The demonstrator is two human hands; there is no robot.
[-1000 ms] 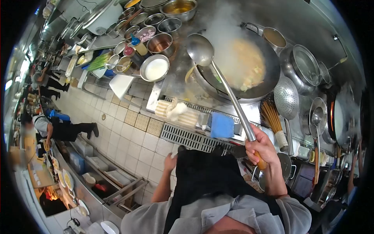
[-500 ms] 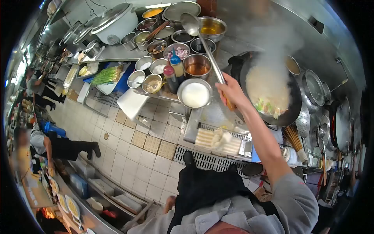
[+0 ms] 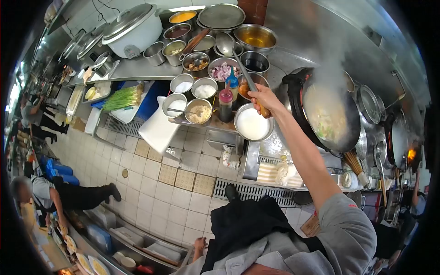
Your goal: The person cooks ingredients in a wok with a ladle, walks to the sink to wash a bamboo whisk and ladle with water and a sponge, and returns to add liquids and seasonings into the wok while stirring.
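Note:
My right hand (image 3: 266, 99) is closed around the wooden-ended handle of a long metal ladle (image 3: 246, 73). The ladle's bowl hangs over the sauce pots at the back, near a pot of chopped onion (image 3: 223, 71) and a pot of dark liquid (image 3: 255, 62). Just below my right hand stands a bowl of white liquid (image 3: 253, 124). To its right a wok (image 3: 355, 133) with pale, steaming food and green bits sits on the range. My left hand (image 3: 200, 244) hangs low beside my apron, holding nothing I can make out; its fingers are too small to read.
Squeeze bottles (image 3: 225, 101) and small pots of seasonings stand left of the white liquid. A rice cooker (image 3: 130, 34) is on the back shelf. Flame (image 3: 411, 155) shows by another wok at right. Behind, a person (image 3: 48, 195) reaches over a counter with plates.
The view has shifted, so the counter and wok appear further right. My right hand still grips the ladle, its bowl now lower among the pots. The person at left reaches further along the counter.

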